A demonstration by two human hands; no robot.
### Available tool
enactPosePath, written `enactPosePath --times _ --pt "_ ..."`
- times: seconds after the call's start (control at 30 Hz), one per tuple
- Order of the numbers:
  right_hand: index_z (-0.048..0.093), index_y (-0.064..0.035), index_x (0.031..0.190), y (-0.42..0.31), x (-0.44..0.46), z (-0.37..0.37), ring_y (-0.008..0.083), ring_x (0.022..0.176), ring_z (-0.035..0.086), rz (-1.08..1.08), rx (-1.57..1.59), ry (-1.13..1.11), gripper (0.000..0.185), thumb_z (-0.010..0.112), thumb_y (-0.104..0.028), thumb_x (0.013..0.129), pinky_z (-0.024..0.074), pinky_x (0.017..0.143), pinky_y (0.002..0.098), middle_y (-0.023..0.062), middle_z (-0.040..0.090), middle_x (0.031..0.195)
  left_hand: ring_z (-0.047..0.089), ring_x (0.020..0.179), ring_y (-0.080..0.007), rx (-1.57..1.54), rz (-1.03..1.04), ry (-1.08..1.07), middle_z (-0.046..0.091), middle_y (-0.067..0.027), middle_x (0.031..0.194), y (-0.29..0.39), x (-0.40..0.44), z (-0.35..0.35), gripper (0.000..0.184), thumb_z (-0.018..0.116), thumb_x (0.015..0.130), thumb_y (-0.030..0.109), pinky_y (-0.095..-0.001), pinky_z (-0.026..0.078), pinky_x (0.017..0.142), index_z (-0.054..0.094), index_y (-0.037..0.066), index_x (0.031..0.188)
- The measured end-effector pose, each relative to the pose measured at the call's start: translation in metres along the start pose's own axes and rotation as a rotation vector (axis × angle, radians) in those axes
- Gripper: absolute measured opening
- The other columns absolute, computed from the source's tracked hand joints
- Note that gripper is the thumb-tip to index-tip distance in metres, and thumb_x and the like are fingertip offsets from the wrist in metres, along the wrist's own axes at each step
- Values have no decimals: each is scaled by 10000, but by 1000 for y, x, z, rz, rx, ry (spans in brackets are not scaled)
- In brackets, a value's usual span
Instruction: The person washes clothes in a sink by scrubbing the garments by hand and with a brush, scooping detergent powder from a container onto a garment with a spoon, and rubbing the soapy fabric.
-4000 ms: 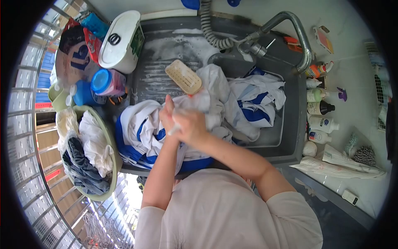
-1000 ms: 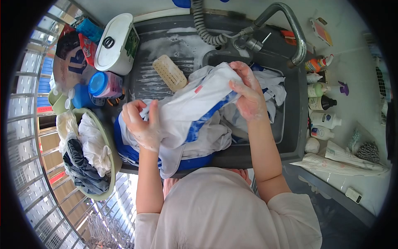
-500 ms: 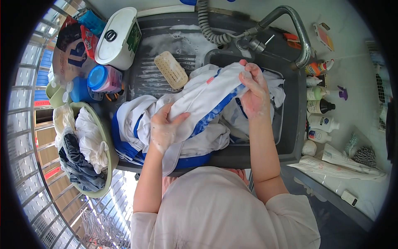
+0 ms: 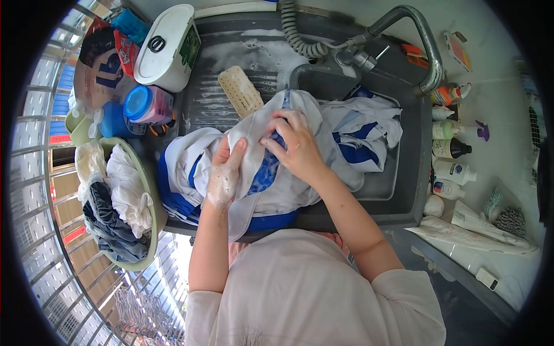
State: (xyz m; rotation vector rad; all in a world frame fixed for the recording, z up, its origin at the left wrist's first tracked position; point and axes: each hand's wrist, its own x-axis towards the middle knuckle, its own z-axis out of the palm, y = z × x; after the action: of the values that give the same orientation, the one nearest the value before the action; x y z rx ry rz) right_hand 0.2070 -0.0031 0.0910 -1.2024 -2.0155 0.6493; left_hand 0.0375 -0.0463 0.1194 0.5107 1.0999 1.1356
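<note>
Suds cover my left hand (image 4: 225, 173), which is closed on the white part of a white and blue garment (image 4: 264, 176). To its right, my right hand (image 4: 295, 144) has its fingers bent over the same garment, beside the soapy blue band, and grips the cloth. The garment lies bunched over the front of the grey sink's ribbed board. A beige soap bar or perforated block (image 4: 240, 91) lies just behind it. More white and blue cloth (image 4: 360, 135) sits in the basin to the right.
A green basin (image 4: 151, 199) of clothes stands at the left. Behind it are a blue-lidded tub (image 4: 149, 105) and a white lidded box (image 4: 167, 49). The metal faucet (image 4: 430, 52) arches over the back right. Several bottles (image 4: 453, 170) line the right ledge.
My right hand has moved left and down from the raised end of the garment, towards my left hand. The stretched cloth has slackened and bunched, and the basin's cloth shows more.
</note>
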Motion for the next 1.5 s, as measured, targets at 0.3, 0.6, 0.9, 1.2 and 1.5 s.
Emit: enactPosePath --times 0.3,0.6,0.9,1.2,1.5 --pt "601 -71 960 5 4 4 319 1104 531 -195 21 -129 239 696 -252 836 359 1023 479 94 604 1019 611 877 -101 -5 -26 19 650 -50 1014 0 -3 -9 343 493 1008 342 -243 490 785 578 39 1146" --pt "539 -111 614 -39 3 40 281 538 546 -218 87 255 227 714 -167 748 409 555 393 62 530 570 555 710 -86 124 263 149 571 27 785 -57 34 -8 362 508 1004 334 -239 452 672 641 6 1081" --pt "535 -115 595 -23 34 40 270 545 589 -188 130 324 230 717 -162 727 446 513 373 89 555 565 474 628 -57 73 468 190 591 13 731 -55 41 -2 274 595 949 224 -246 378 520 642 1 797" --pt "601 -94 729 -14 37 34 294 573 577 -118 161 263 122 706 -147 758 443 534 404 90 573 623 524 613 -131 604 574 208 617 -30 680 -53 41 -5 313 532 969 288 -315 432 563 680 17 919" --pt "625 -88 755 -9 42 46 289 546 572 -175 84 184 119 704 -175 735 447 533 412 96 581 627 638 704 -242 827 889 353 666 -110 805 -120 68 -59 317 567 890 151 -332 519 642 619 38 1182"
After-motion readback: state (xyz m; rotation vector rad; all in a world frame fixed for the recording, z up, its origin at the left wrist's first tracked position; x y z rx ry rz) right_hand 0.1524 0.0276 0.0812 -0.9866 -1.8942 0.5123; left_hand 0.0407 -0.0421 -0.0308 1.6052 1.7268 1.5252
